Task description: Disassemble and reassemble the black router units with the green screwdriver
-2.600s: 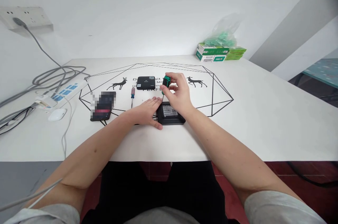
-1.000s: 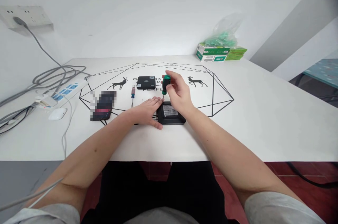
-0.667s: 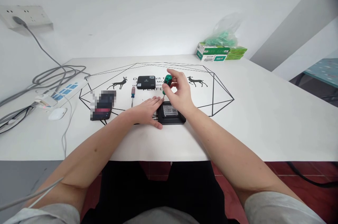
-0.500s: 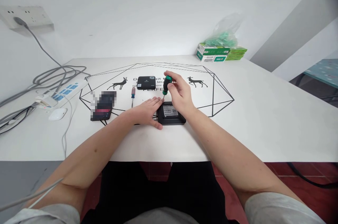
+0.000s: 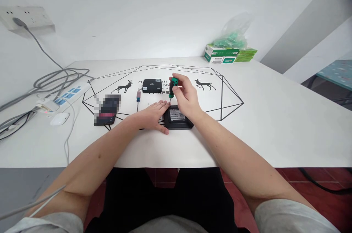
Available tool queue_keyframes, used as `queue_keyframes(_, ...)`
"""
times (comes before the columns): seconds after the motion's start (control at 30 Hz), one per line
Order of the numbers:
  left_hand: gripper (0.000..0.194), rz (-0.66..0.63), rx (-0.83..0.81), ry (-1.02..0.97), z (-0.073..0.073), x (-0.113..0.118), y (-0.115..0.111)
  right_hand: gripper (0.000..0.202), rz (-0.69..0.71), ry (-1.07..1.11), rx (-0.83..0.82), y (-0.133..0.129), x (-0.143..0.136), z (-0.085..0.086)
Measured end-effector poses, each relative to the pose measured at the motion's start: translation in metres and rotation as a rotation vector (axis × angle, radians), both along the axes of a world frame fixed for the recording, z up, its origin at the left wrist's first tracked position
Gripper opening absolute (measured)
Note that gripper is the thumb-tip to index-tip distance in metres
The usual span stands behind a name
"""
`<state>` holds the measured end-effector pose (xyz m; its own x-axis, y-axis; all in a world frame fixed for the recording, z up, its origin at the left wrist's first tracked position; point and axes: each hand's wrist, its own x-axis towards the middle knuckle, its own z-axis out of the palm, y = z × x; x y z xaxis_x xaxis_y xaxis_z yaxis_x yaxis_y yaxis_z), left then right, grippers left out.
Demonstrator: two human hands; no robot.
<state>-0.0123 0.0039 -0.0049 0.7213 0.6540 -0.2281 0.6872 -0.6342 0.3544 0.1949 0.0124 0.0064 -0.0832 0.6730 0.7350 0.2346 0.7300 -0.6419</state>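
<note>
My right hand (image 5: 187,95) is closed around the green and black handle of a screwdriver (image 5: 173,87). The tool stands nearly upright, its tip at the far left corner of a black square box (image 5: 177,116) with a white label on its upward side. My left hand (image 5: 154,115) lies against the box's left side, fingers stretched out and thumb apart at the near edge. Beyond it, a second screwdriver (image 5: 138,98) with a red and blue handle lies on the table, beside another flat black box (image 5: 152,85).
A phone (image 5: 107,110), partly blurred out, lies to the left. Farther left are a power strip (image 5: 70,95), a white earphone case (image 5: 59,118) and coiled grey cables (image 5: 52,79). Green and white cartons (image 5: 222,53) under a plastic bag (image 5: 235,35) stand by the wall.
The screwdriver's handle has turned and tilted slightly in my right hand, and its fingers have shifted a little. My left hand and the box under the tool keep their places.
</note>
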Motion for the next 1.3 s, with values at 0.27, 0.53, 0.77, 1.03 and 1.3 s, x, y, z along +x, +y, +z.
queue_keyframes(0.27,0.149,-0.041,0.022,-0.063,-0.006,-0.004,0.003,0.045,-0.132,-0.069,0.072,0.002,0.000,0.003)
queue_keyframes(0.53,0.149,-0.032,0.024,-0.046,-0.010,-0.005,0.006,0.034,-0.031,0.001,0.032,0.001,-0.001,0.001)
queue_keyframes(0.77,0.153,-0.037,0.021,-0.042,-0.003,-0.003,0.003,0.049,-0.105,-0.062,0.033,0.002,0.001,0.003)
queue_keyframes(1.03,0.153,-0.027,0.010,-0.017,-0.001,0.000,0.001,0.046,-0.080,-0.047,0.043,-0.002,0.000,0.005)
queue_keyframes(1.3,0.153,-0.012,0.012,-0.053,-0.006,-0.003,0.002,0.043,-0.079,-0.043,0.048,-0.005,0.000,0.008)
